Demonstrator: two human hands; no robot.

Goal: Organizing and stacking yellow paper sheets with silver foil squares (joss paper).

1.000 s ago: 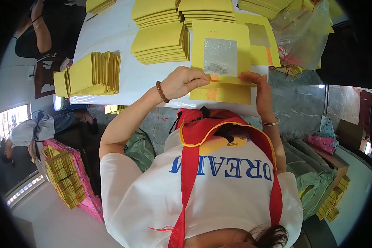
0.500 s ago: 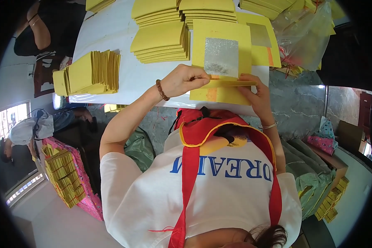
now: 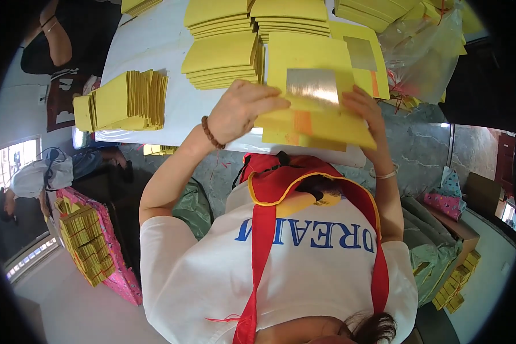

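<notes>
Paper (image 3: 315, 89): folded edge lowered
Left hand (image 3: 239, 109): blurred, I can't tell its grip
Right hand (image 3: 374, 117): I grasp paper, thumb hidden

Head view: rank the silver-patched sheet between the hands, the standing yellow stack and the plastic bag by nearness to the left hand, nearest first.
1. Silver-patched sheet: at the left hand, on its right side.
2. Standing yellow stack: to the hand's left.
3. Plastic bag: upper right, beyond the sheet.
</notes>
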